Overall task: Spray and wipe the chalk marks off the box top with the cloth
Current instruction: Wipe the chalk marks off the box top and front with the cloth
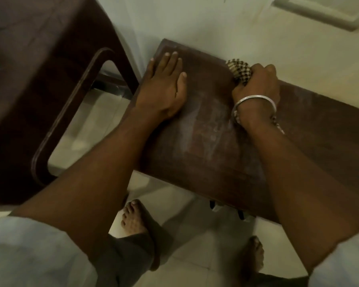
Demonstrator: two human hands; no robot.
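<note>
The brown box top (pixel 205 146) fills the middle of the head view, with pale smeared chalk marks (pixel 197 129) across its centre. My left hand (pixel 166 85) lies flat on the box's far left corner, fingers spread, holding nothing. My right hand (pixel 257 85) is closed around a bunched checkered cloth (pixel 237 72) and presses it on the box near its far edge, against the wall. A tail of the cloth shows under my wrist beside a silver bangle. No spray bottle is in sight.
A dark brown plastic chair (pixel 46 79) stands close on the left of the box. A pale wall (pixel 216 23) runs right behind the box. My bare feet (pixel 133 218) stand on the light tiled floor (pixel 195 224) just in front.
</note>
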